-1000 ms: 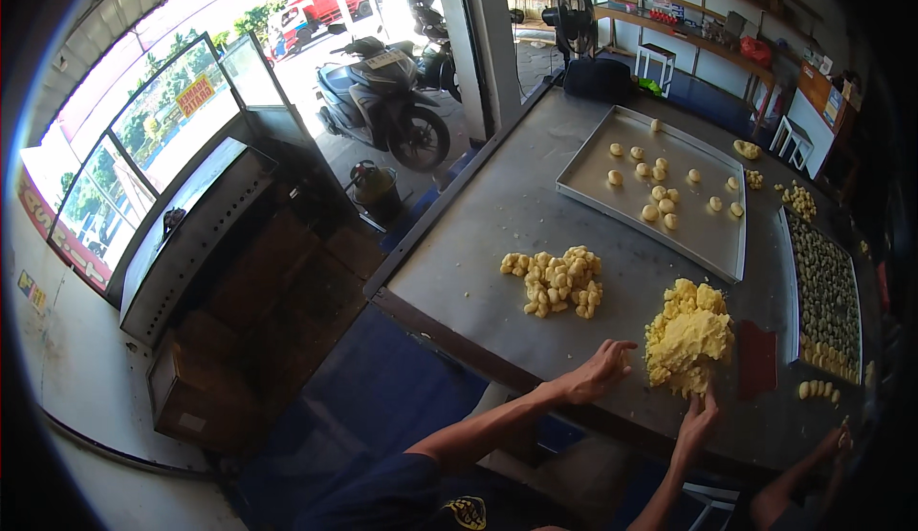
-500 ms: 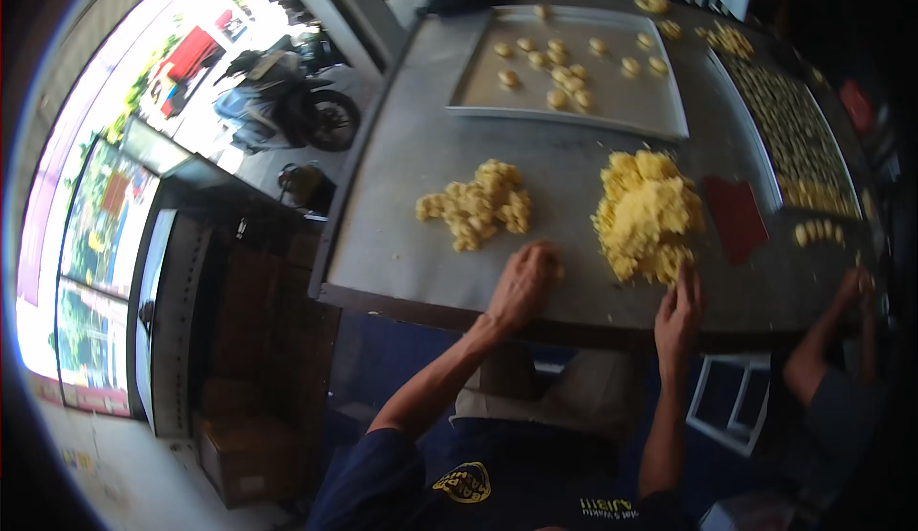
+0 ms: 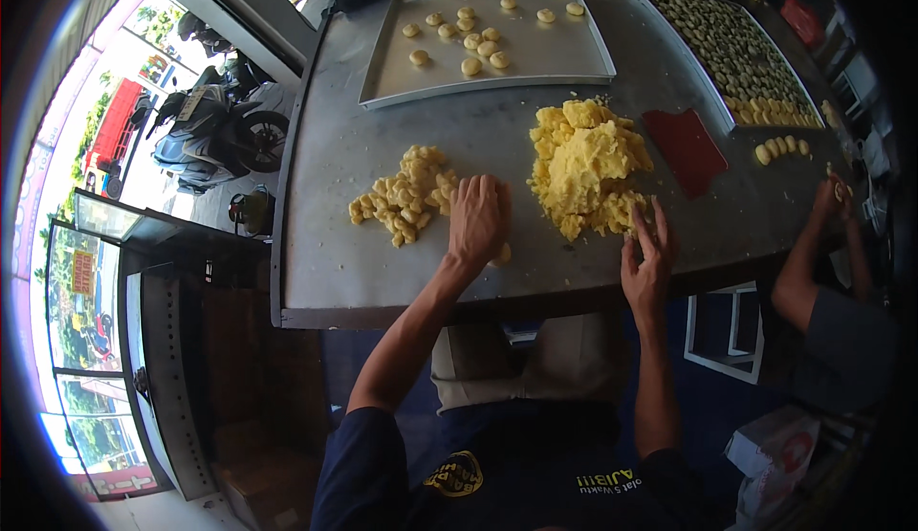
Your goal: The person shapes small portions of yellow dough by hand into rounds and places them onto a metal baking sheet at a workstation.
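Observation:
My left hand (image 3: 481,217) is back-up on the metal table, against the right end of a heap of small pale dough pieces (image 3: 406,201). Its fingers are bent and close together, and their tips are hidden. A single dough piece (image 3: 501,255) lies beside its heel, partly covered. To the right rises a mound of crumbly yellow dough or filling (image 3: 593,163). At the mound's front right edge is my right hand (image 3: 650,258), fingers apart and pointing away, with nothing visible held in it.
A shallow metal tray (image 3: 382,72) with round dough balls lies at the back. Farther right are a red flat sheet (image 3: 687,151) and a tray (image 3: 732,120) full of small greenish pieces. Another person's hands (image 3: 834,196) work at the right edge, near a short row of dough pieces (image 3: 781,148).
The whole view has shifted, so the table sits farther left and up. My left hand has moved to the heap's right end. My right hand's fingers have spread beside the mound.

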### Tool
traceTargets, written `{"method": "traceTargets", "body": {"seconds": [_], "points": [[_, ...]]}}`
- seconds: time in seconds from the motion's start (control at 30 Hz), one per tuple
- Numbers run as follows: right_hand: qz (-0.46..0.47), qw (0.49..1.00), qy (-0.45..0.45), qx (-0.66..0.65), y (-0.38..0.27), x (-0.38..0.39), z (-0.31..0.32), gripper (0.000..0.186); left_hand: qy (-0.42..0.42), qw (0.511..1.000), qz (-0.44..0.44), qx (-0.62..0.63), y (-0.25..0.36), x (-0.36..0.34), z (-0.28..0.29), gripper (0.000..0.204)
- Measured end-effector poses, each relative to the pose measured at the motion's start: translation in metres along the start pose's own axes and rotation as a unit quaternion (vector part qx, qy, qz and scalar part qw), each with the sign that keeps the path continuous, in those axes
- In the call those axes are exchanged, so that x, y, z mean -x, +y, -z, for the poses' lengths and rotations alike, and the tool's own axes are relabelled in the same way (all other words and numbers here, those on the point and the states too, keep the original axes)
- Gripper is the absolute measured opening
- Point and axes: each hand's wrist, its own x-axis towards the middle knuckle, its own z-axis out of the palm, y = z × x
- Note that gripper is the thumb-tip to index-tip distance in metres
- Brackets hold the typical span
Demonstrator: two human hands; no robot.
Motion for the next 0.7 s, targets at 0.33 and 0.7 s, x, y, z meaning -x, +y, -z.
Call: {"method": "traceTargets", "body": {"seconds": [0.33,0.7], "points": [[-0.143,0.985,-0.025,-0.09,0.012,-0.012,-0.02,0.047,-0.04,0.98,0.113,0.16,0.009,0.029,0.08,0.04],[-0.021,0.989,-0.131,0.07,0.027,-0.032,0.012,0.033,-0.064,0.991,-0.021,-0.112,-0.071,0.035,0.097,0.04]]}}
